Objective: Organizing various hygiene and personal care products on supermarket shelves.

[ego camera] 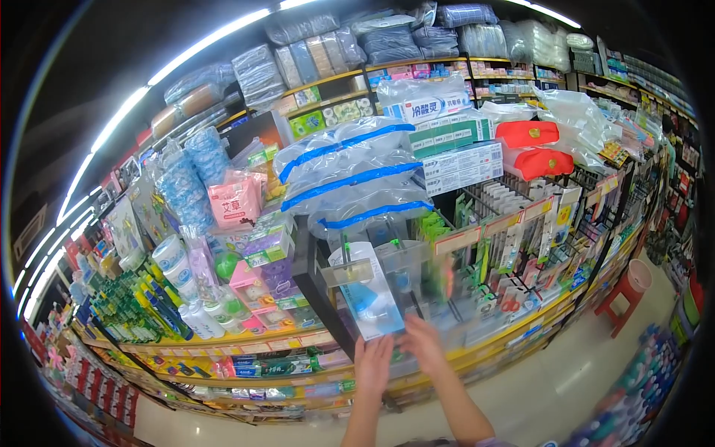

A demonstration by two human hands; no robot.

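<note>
A flat blue-and-white hanging package (367, 296) with a picture and writing hangs, slightly tilted, at the end of a display rack. A clear price-tag holder (349, 275) crosses its upper part. The fingertips of my left hand (373, 363) are at the package's lower edge; whether they grip it is not plain. By its lower right corner is my right hand (424, 345), fingers bent and apart, with nothing seen between them. To the right stands another clear tag holder (399, 262) on a hook with a green tip. Large clear plastic bags with blue bands (357, 181) lie above the rack.
Toothpaste cartons (463, 162) and red packages (528, 134) are stacked on top. Hooks with hanging goods (514, 246) stretch right. Boxes and bottles fill the left shelf (223, 341). On the floor at right stands a red stool (617, 307) with a pink tub (639, 275).
</note>
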